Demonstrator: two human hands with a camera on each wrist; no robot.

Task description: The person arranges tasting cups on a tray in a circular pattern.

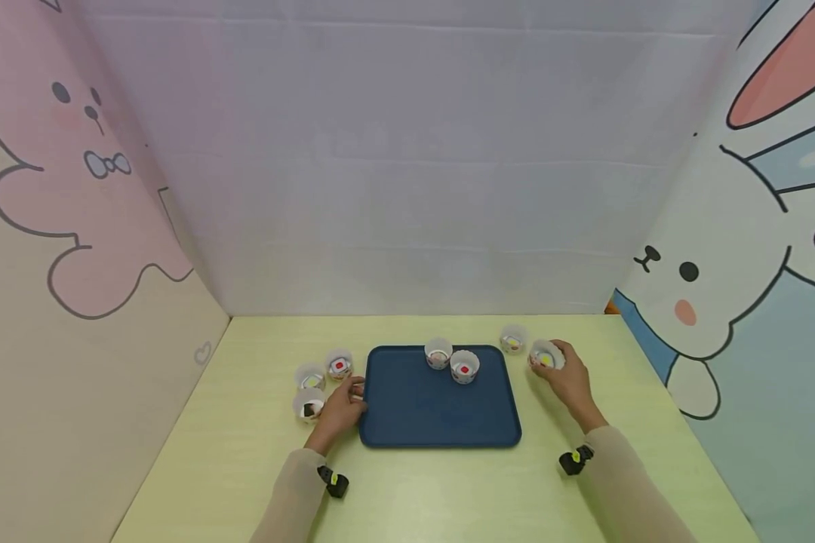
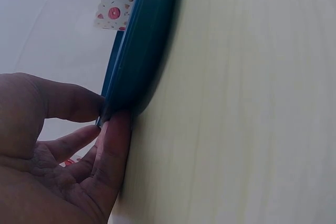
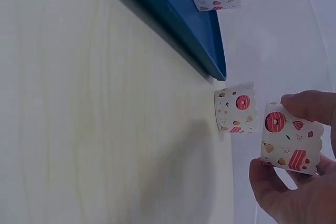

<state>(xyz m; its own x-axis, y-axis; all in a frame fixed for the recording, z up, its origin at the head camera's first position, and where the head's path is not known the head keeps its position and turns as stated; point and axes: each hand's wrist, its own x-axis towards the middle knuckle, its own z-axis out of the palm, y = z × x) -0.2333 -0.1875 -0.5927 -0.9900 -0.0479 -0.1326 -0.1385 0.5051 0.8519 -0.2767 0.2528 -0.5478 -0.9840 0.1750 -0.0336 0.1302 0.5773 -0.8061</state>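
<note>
At its left edge, my left hand pinches the rim of a dark blue tray. In the left wrist view the thumb lies over the rim and a finger goes beneath it. My right hand grips a paper baking cup printed with donuts, between thumb and fingers, apart from the table in the right wrist view. Something yellow lies inside that cup. Two more cups stand at the tray's back: one with a pinkish item, one with a red item.
Another paper cup stands on the table just beyond the tray's back right corner. Left of the tray stand a cup with a red item, one with a yellowish item and one with a black item. A white back wall borders the pale table.
</note>
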